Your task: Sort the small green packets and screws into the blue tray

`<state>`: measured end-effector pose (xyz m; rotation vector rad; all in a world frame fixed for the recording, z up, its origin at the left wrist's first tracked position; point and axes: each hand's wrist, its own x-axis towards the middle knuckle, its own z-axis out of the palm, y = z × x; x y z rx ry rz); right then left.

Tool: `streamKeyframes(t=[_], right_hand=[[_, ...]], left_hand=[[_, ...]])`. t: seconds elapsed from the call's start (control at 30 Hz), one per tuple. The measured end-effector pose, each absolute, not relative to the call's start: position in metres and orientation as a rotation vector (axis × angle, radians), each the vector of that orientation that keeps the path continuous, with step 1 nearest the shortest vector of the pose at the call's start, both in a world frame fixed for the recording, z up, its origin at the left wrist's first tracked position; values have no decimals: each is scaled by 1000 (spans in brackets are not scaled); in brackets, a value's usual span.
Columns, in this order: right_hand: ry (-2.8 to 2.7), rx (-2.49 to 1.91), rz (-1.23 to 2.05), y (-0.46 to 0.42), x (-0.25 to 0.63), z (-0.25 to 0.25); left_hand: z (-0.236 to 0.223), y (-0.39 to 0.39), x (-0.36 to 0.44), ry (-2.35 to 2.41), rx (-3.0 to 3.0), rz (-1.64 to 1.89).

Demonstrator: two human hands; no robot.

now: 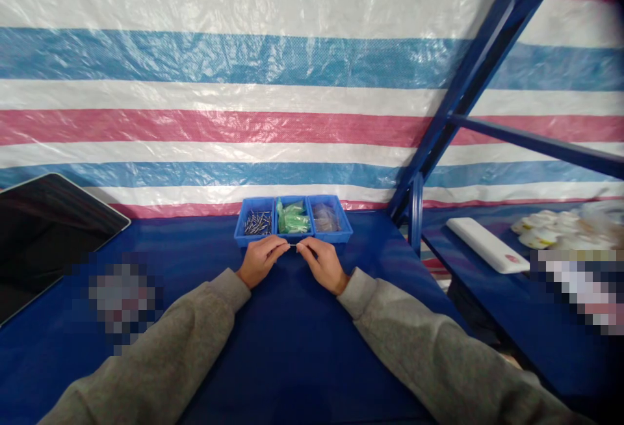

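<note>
My left hand (260, 260) and my right hand (322, 262) meet over the blue table (292, 340), fingers pinched on the two ends of a thin small item (292, 245) that is too small to name. Just beyond them stand three blue bins side by side. The left bin (255, 221) holds several metal screws. Green plastic pieces fill the middle bin (294, 218). Clear small bags lie in the right bin (329, 218). Grey sleeves cover both my arms.
A dark tablet screen (43, 236) lies at the left. A striped tarp (244, 87) hangs behind. A blue shelf frame (453, 113) stands to the right, with a white flat box (487, 245) and white rolls (541, 230) on a neighbouring blue surface.
</note>
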<state>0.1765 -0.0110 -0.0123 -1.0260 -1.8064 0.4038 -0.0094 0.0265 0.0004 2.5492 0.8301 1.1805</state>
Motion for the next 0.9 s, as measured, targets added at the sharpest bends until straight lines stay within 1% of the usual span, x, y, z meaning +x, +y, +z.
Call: streamKeyframes(t=[0.2, 0.37, 0.6, 0.9], right_hand=[[-1932, -1068, 407, -8, 177, -16], [-1988, -1120, 379, -5, 177, -21], [-1881, -1142, 310, -8, 177, -19], [-1724, -1125, 316, -13, 178, -13]], left_hand=[[0, 24, -9, 791, 2476, 1239], [5, 20, -9, 861, 2400, 1186], [6, 22, -9, 887, 2412, 1140], [-6, 27, -9, 885, 2507, 1241]])
